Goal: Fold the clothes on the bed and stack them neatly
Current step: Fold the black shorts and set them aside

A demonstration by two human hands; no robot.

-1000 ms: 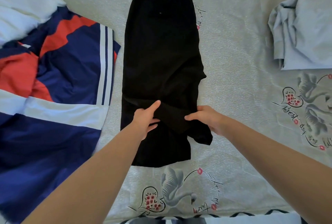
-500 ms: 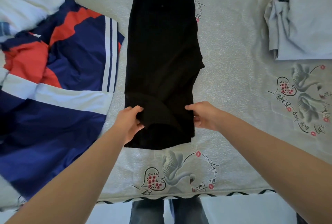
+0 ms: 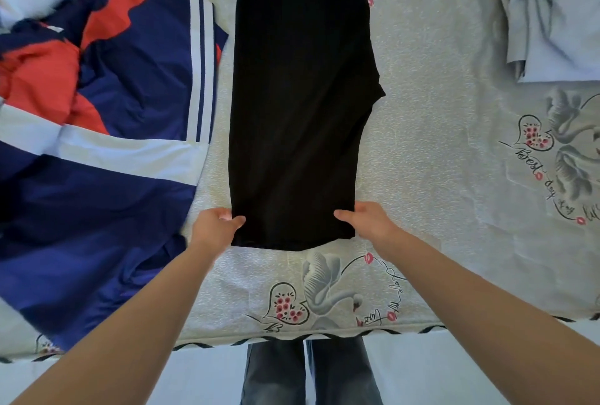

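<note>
Both bare forearms stretched forward, roughly level. Left hand [image 3: 216, 226] pinching the near left corner of the long black folded cloth garment [image 3: 302, 106], thumb on top; right hand [image 3: 367, 221] pinching the near right corner likewise.

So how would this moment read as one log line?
step: fold black garment | left hand: grips near-left edge | right hand: grips near-right edge | folded: not yet

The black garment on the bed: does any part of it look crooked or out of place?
Mostly straight. The black garment lies as a long strip, but a flap juts out on its right edge about halfway up. Both hands, left and right, hold the near corners.
</note>
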